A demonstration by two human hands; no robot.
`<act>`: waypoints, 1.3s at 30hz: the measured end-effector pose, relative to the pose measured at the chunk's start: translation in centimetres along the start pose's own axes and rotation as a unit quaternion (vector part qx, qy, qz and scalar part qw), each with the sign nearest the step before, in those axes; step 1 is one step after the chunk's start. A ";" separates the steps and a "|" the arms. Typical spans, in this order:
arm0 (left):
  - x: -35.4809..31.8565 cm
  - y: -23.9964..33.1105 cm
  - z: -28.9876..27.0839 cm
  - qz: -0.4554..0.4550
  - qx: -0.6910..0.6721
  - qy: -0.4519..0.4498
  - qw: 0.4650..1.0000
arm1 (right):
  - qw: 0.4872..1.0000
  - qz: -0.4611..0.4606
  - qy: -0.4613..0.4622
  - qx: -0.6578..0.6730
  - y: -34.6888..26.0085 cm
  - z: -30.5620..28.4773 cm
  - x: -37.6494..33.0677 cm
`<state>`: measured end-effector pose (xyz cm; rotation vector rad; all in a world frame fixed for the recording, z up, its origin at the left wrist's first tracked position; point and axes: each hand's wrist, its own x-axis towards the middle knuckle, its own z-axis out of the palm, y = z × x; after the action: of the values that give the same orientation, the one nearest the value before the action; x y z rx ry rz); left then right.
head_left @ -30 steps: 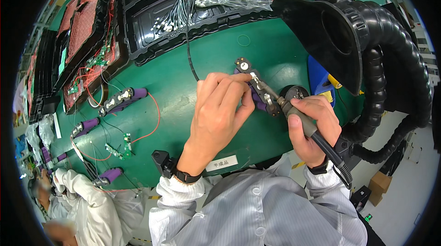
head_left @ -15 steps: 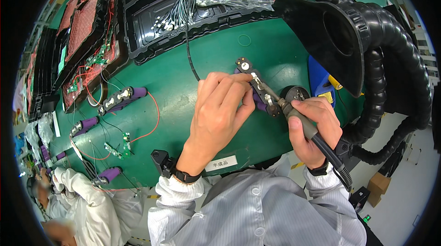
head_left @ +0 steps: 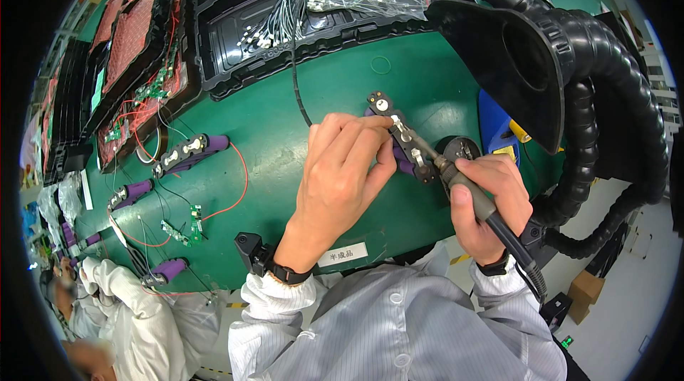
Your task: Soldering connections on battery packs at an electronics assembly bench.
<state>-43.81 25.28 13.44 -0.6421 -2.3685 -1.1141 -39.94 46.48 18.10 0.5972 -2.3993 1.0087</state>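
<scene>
A small battery pack with purple cells and black end holders (head_left: 403, 140) lies slantwise on the green table (head_left: 335, 85), metal tabs facing up. My right hand (head_left: 491, 199) is closed around the handle of a soldering iron (head_left: 472, 190), whose tip reaches the tabs near the pack's middle. From the left, my left hand (head_left: 342, 171) bends over the pack, its fingers pinched together at a tab. Whatever sits between those fingers is hidden. A black cable (head_left: 296, 85) runs down from the tray and disappears behind this hand.
A round dark holder (head_left: 458, 147) and a blue stand (head_left: 493, 121) are beside the iron. Black fume hose and hood (head_left: 499, 46) loom at right. A black tray (head_left: 235, 46) holds wires. More packs (head_left: 191, 153) and circuit boards (head_left: 187, 231) lie left; co-workers sit beyond.
The view has shifted very slightly. The soldering iron and both hands keep nearly the same places over the battery pack.
</scene>
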 end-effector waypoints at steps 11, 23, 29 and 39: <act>0.1 0.1 0.0 0.001 -0.003 0.003 1.000 | 1.000 0.000 -0.005 0.003 0.1 0.3 0.1; 0.1 0.2 -0.2 -0.010 -0.005 -0.006 1.000 | 0.997 -0.055 -0.033 -0.032 -0.4 0.3 0.7; 0.1 0.0 0.2 0.001 -0.027 0.013 1.000 | 0.995 -0.066 -0.044 -0.057 -0.7 0.1 0.9; -0.1 -0.2 0.2 0.016 -0.022 0.012 1.000 | 0.995 -0.068 -0.043 -0.055 -0.6 0.2 0.8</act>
<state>-43.90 25.30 13.17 -0.6759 -2.3125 -1.1560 -40.29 45.83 18.73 0.7659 -2.4335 0.8035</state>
